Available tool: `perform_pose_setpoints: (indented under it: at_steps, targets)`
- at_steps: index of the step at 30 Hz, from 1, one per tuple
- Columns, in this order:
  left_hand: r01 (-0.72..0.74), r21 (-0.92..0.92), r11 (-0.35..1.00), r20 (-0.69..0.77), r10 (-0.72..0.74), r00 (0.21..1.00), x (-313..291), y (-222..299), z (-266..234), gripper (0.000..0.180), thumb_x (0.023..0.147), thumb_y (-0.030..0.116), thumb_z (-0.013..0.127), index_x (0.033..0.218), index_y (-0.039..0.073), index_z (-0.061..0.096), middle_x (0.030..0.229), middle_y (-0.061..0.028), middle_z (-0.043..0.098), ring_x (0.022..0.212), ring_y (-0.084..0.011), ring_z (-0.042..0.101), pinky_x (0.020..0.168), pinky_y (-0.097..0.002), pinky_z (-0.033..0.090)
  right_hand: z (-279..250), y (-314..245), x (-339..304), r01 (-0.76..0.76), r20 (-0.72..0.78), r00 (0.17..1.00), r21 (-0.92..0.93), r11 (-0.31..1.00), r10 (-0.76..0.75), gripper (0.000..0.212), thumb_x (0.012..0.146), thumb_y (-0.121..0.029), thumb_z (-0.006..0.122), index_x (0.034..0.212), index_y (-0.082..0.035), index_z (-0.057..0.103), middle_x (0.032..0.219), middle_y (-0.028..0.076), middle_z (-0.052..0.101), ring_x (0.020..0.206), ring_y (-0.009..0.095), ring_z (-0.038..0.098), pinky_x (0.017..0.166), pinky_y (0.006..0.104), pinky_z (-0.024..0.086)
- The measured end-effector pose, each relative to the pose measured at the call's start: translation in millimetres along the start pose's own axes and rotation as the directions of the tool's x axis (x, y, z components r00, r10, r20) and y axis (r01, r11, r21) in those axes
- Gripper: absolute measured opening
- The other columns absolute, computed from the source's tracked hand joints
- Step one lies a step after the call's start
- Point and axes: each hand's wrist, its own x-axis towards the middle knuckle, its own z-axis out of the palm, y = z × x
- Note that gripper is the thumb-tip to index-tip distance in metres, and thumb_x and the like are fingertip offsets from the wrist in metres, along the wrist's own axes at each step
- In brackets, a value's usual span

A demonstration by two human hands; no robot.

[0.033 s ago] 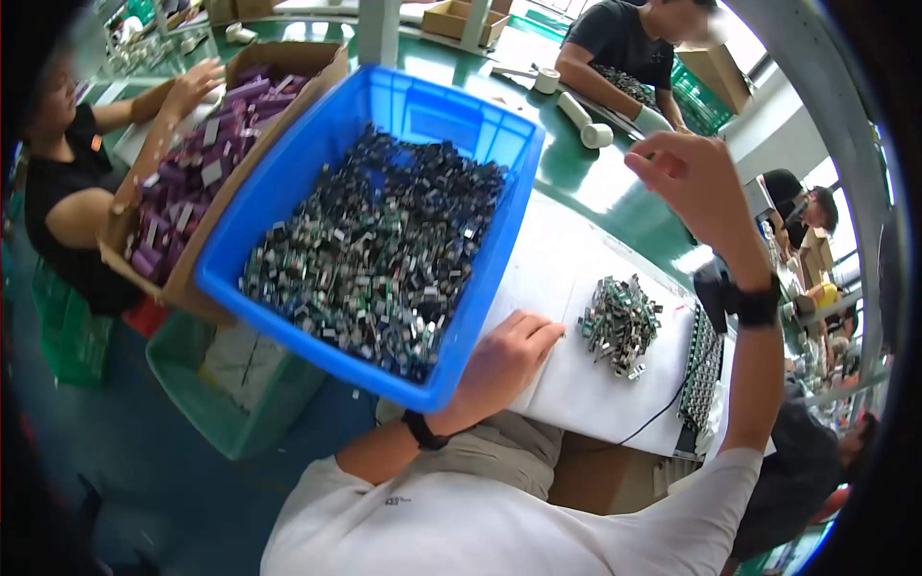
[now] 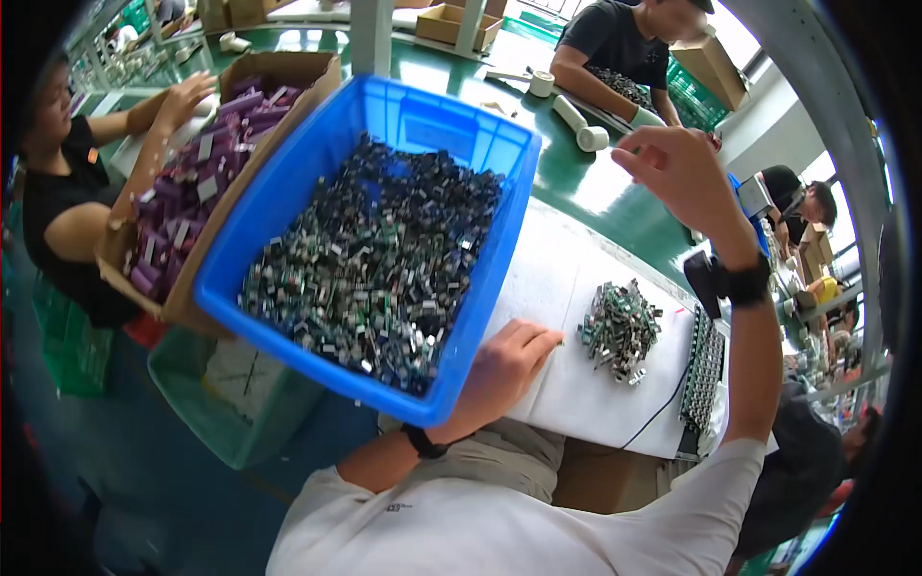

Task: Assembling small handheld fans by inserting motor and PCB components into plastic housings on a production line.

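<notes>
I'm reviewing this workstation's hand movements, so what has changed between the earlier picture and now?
The right hand has shifted slightly left and forward; no grasp or release shows. The whole view has also shifted a little. The left hand stays beside the blue bin, near the pile of small parts; both look unchanged.

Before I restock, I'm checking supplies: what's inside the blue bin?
The blue bin holds a loose heap of small parts, dark toward the far end, greener and silvery nearer the person. Only the top layer shows; whatever lies beneath is covered.
</notes>
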Motion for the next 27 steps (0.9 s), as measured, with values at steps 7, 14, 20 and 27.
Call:
perform_pose_setpoints:
  at_steps: [7, 14, 20, 27]
  targets:
    - [-0.127, 0.139, 0.982, 0.154, 0.106, 0.982, 59, -23, -12, 0.038, 0.083, 0.003, 0.071, 0.120, 0.002, 0.067, 0.112, -0.0113, 0.066, 0.102, -0.0292, 0.064, 0.089, -0.0385, 0.055, 107, 188, 198, -0.006, 0.282, 0.958, -0.126, 0.992, 0.042, 0.031, 0.086, -0.035, 0.073, 0.095, -0.005, 0.078, 0.082, 0.010, 0.076, 0.080, 0.027, 0.073, 0.075, 0.0372, 0.057]
    - [-0.092, 0.179, 0.979, 0.165, 0.062, 0.984, 100, -59, -16, 0.040, 0.082, 0.005, 0.072, 0.121, 0.000, 0.068, 0.114, -0.0103, 0.067, 0.104, -0.0263, 0.065, 0.091, -0.0361, 0.055, 201, 283, 337, -0.290, 0.390, 0.854, -0.191, 0.938, 0.344, 0.041, 0.086, -0.030, 0.069, 0.121, -0.009, 0.073, 0.122, 0.018, 0.071, 0.117, 0.031, 0.067, 0.101, 0.0407, 0.052]
    - [0.006, 0.133, 0.991, 0.150, -0.026, 0.988, 132, -89, -7, 0.035, 0.082, 0.004, 0.072, 0.116, -0.001, 0.070, 0.110, -0.0099, 0.069, 0.102, -0.0245, 0.066, 0.090, -0.0343, 0.056, 316, 329, 390, -0.406, 0.170, 0.872, -0.274, 0.872, 0.460, 0.071, 0.088, -0.028, 0.069, 0.153, -0.017, 0.043, 0.162, 0.014, 0.035, 0.141, 0.034, 0.047, 0.114, 0.0440, 0.043]
    - [0.086, 0.134, 0.987, 0.091, -0.099, 0.991, 160, -98, 9, 0.033, 0.082, 0.007, 0.072, 0.115, 0.001, 0.071, 0.107, -0.0095, 0.070, 0.100, -0.0227, 0.068, 0.087, -0.0348, 0.055, 351, 346, 428, -0.484, 0.081, 0.864, -0.140, 0.864, 0.497, 0.061, 0.089, -0.027, 0.068, 0.147, -0.016, 0.050, 0.155, 0.015, 0.042, 0.137, 0.033, 0.052, 0.111, 0.0445, 0.046]
